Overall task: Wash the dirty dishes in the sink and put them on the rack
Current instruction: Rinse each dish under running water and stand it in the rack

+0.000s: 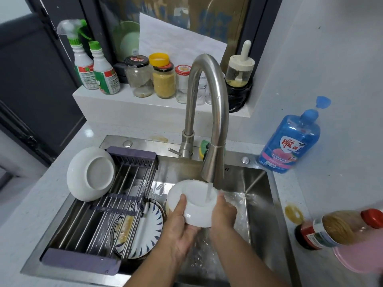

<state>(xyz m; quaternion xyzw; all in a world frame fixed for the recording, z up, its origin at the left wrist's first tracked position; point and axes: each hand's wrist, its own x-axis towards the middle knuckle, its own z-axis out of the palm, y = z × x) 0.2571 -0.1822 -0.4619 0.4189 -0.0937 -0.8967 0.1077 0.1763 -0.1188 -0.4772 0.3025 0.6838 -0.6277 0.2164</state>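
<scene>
— Hands first: holding what?
— Left hand (180, 224) cupped under the white bowl (194, 208), thumb hooked over the near left rim, fingers curled beneath. Right hand (222, 214) clasping the bowl's right side, thumb up at the rim.
— And held where?
— Over the sink (257, 195), tilted, directly below the faucet (207, 112). Catching the water stream (209, 192) inside the bowl, with splashes spattered across the steel floor below.
— Anything on the rack (80, 262)?
— Spanning the sink's left half, purple-ended with metal rods. Carrying one white dish (91, 174), upside down, resting tilted at the far left end.
— Dirty dishes?
— Lying under the rods, down in the basin: a blue-patterned plate (145, 226) with yellowish residue on it, seemingly stacked on other dishes; cannot tell how many.
— Around the sink?
— Standing on the counter at the right rear corner, a blue dish soap bottle (290, 139), cap flipped open. Tucked behind the faucet base, a green-and-yellow sponge (204, 149). Lined up on the window ledge: two spray bottles (83, 65) and several jars (141, 77). Blurred at the right edge, a red-capped bottle (342, 230).
</scene>
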